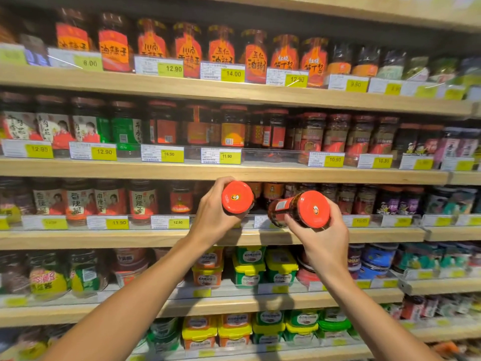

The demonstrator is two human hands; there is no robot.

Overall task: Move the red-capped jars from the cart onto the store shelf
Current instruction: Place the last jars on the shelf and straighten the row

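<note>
My left hand [212, 217] grips a red-capped jar [237, 197] whose cap faces me, its body pushed into the third shelf [104, 238]. My right hand [322, 238] holds a second red-capped jar [302, 208] tipped on its side, cap toward me, dark chili contents and a label showing. Both jars hover at the front of that shelf, side by side and a little apart. More red-capped jars [272, 191] stand deeper on the shelf behind them. The cart is out of view.
Wooden shelves above and below are packed with sauce jars and tubs. Yellow price tags [178, 222] line each clear front rail. Labelled jars [141, 200] stand left of my hands, darker jars [364, 199] to the right. Green and yellow tubs [250, 267] fill the shelf below.
</note>
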